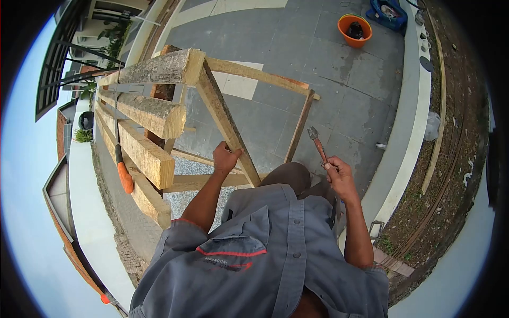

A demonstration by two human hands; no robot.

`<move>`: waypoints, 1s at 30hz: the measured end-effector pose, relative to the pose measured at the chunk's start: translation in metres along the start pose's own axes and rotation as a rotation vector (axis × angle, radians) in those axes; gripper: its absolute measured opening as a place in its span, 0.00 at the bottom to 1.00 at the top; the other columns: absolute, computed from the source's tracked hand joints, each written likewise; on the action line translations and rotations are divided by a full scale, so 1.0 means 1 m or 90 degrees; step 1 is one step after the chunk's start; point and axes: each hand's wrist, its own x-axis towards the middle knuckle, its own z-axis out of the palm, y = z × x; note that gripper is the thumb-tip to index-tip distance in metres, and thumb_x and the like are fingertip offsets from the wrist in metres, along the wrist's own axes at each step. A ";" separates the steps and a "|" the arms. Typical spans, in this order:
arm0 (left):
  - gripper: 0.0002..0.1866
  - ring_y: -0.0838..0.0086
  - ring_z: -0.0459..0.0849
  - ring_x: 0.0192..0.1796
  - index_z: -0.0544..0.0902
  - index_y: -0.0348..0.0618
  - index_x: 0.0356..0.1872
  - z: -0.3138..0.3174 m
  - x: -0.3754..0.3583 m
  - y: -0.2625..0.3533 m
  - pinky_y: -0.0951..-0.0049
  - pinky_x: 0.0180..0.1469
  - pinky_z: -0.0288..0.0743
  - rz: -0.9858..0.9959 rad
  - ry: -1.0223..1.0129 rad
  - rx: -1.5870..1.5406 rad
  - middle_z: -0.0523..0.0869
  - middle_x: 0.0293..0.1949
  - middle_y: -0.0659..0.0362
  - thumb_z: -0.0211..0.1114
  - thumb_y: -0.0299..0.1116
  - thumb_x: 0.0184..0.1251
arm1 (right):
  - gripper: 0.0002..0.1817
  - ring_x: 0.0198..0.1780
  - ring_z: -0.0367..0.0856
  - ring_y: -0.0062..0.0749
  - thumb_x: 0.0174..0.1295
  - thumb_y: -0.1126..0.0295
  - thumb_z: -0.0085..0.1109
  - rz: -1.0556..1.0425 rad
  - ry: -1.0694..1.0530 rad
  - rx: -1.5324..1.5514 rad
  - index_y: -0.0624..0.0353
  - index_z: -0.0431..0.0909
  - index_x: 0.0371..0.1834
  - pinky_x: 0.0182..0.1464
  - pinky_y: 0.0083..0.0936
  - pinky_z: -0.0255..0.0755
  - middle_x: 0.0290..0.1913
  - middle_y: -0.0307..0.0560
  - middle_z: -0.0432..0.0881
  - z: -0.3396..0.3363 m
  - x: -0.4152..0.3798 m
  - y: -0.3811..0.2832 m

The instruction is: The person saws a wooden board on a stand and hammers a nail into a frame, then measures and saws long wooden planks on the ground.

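My right hand [339, 176] is closed around the reddish handle of a hammer [317, 143], whose metal head points up and away from me. My left hand [225, 158] is closed at the edge of a slanting wooden plank [221, 105], part of a timber frame; its fingertips are partly hidden. Several thick wooden beams, one of them a squared beam [146, 151], lie side by side on the frame to my left. A saw with an orange handle [125, 178] rests across the beams. Between the hammer and my left hand stands a thin upright strip of wood [300, 124].
Grey paving [286, 32] lies beyond the frame. An orange bucket [354, 31] and a blue bag [387, 13] stand at the far right. A low white curb [411, 143] borders a strip of soil, where a long wooden strip [439, 122] lies. Gravel [196, 199] shows beneath the frame.
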 end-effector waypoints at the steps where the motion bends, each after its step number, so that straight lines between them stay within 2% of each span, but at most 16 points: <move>1: 0.23 0.56 0.88 0.39 0.82 0.32 0.37 0.001 0.000 -0.001 0.62 0.43 0.80 0.006 0.004 -0.004 0.88 0.34 0.45 0.78 0.40 0.46 | 0.07 0.26 0.71 0.20 0.70 0.70 0.56 -0.061 -0.065 -0.022 0.63 0.78 0.39 0.29 0.24 0.68 0.26 0.36 0.72 0.012 0.004 -0.015; 3: 0.24 0.54 0.87 0.37 0.81 0.33 0.34 0.001 0.002 -0.001 0.60 0.41 0.79 0.049 0.020 -0.025 0.87 0.31 0.45 0.79 0.43 0.45 | 0.06 0.34 0.76 0.33 0.67 0.73 0.57 -0.304 -0.075 -0.154 0.65 0.79 0.40 0.40 0.31 0.71 0.32 0.46 0.76 0.044 0.009 -0.046; 4: 0.24 0.54 0.87 0.37 0.81 0.33 0.34 -0.001 0.001 0.002 0.60 0.41 0.79 0.053 0.028 -0.029 0.87 0.31 0.45 0.79 0.43 0.45 | 0.06 0.34 0.76 0.33 0.67 0.73 0.57 -0.313 -0.075 -0.156 0.65 0.79 0.40 0.40 0.31 0.71 0.32 0.46 0.76 0.058 0.012 -0.059; 6: 0.24 0.53 0.87 0.36 0.81 0.33 0.33 -0.007 0.000 0.009 0.59 0.40 0.78 0.004 -0.006 0.043 0.86 0.30 0.45 0.79 0.44 0.45 | 0.07 0.39 0.77 0.45 0.65 0.74 0.59 -0.360 -0.174 -0.198 0.65 0.80 0.42 0.44 0.36 0.70 0.36 0.54 0.77 0.084 0.022 -0.081; 10: 0.26 0.51 0.87 0.40 0.80 0.32 0.35 -0.008 -0.001 0.014 0.58 0.43 0.79 -0.007 -0.013 0.010 0.87 0.33 0.43 0.79 0.45 0.45 | 0.07 0.40 0.78 0.45 0.65 0.74 0.60 -0.406 -0.210 -0.253 0.64 0.81 0.42 0.45 0.34 0.71 0.36 0.52 0.77 0.127 0.043 -0.102; 12: 0.28 0.50 0.87 0.40 0.81 0.32 0.36 -0.007 -0.001 0.011 0.57 0.44 0.79 -0.024 -0.009 0.021 0.87 0.34 0.43 0.78 0.47 0.44 | 0.07 0.39 0.78 0.48 0.64 0.74 0.61 -0.396 -0.199 -0.317 0.64 0.82 0.43 0.44 0.36 0.71 0.36 0.53 0.77 0.143 0.052 -0.105; 16: 0.29 0.48 0.88 0.43 0.81 0.32 0.36 -0.009 0.000 0.011 0.56 0.45 0.80 -0.018 -0.012 0.026 0.87 0.35 0.40 0.79 0.49 0.43 | 0.06 0.38 0.77 0.48 0.65 0.74 0.60 -0.387 -0.204 -0.339 0.64 0.82 0.42 0.43 0.37 0.70 0.34 0.53 0.76 0.144 0.055 -0.116; 18: 0.30 0.46 0.87 0.43 0.81 0.31 0.36 -0.023 -0.002 0.020 0.54 0.45 0.80 -0.051 -0.085 0.114 0.86 0.35 0.38 0.78 0.51 0.43 | 0.06 0.37 0.77 0.49 0.66 0.73 0.59 -0.389 -0.222 -0.326 0.63 0.82 0.41 0.43 0.37 0.70 0.33 0.53 0.76 0.143 0.056 -0.118; 19: 0.25 0.56 0.89 0.38 0.82 0.31 0.38 -0.031 0.000 0.027 0.58 0.40 0.81 -0.052 -0.162 0.221 0.87 0.32 0.44 0.77 0.45 0.50 | 0.06 0.37 0.77 0.49 0.66 0.73 0.59 -0.377 -0.222 -0.329 0.63 0.82 0.41 0.43 0.37 0.70 0.33 0.53 0.76 0.143 0.056 -0.118; 20: 0.25 0.56 0.89 0.38 0.82 0.31 0.38 -0.041 -0.013 0.032 0.58 0.40 0.81 -0.055 -0.174 0.221 0.87 0.32 0.44 0.77 0.45 0.50 | 0.06 0.37 0.77 0.49 0.66 0.73 0.59 -0.372 -0.219 -0.311 0.63 0.82 0.41 0.42 0.37 0.70 0.33 0.53 0.76 0.146 0.057 -0.119; 22: 0.16 0.69 0.88 0.34 0.82 0.31 0.42 -0.057 -0.035 0.053 0.68 0.37 0.82 0.017 -0.344 -0.287 0.87 0.32 0.53 0.72 0.32 0.60 | 0.06 0.37 0.77 0.49 0.66 0.72 0.59 -0.354 -0.193 -0.293 0.64 0.82 0.41 0.42 0.37 0.70 0.33 0.53 0.76 0.147 0.053 -0.114; 24: 0.09 0.77 0.85 0.33 0.82 0.31 0.45 -0.060 -0.061 0.085 0.75 0.37 0.81 0.063 -0.245 -0.649 0.85 0.34 0.58 0.66 0.23 0.66 | 0.07 0.37 0.77 0.49 0.66 0.71 0.59 -0.354 -0.207 -0.261 0.64 0.81 0.41 0.42 0.38 0.70 0.34 0.54 0.77 0.147 0.051 -0.112; 26: 0.09 0.74 0.85 0.33 0.82 0.30 0.46 -0.055 -0.066 0.098 0.74 0.40 0.83 0.083 -0.145 -0.666 0.86 0.36 0.55 0.65 0.24 0.69 | 0.08 0.38 0.78 0.51 0.66 0.70 0.59 -0.363 -0.198 -0.246 0.64 0.81 0.41 0.43 0.40 0.71 0.35 0.55 0.78 0.150 0.051 -0.105; 30: 0.08 0.74 0.85 0.34 0.82 0.31 0.44 -0.040 -0.058 0.094 0.72 0.40 0.84 0.102 -0.115 -0.724 0.86 0.36 0.55 0.65 0.27 0.71 | 0.10 0.42 0.78 0.53 0.67 0.69 0.57 -0.320 -0.227 -0.204 0.65 0.81 0.44 0.46 0.43 0.71 0.35 0.59 0.79 0.151 0.052 -0.106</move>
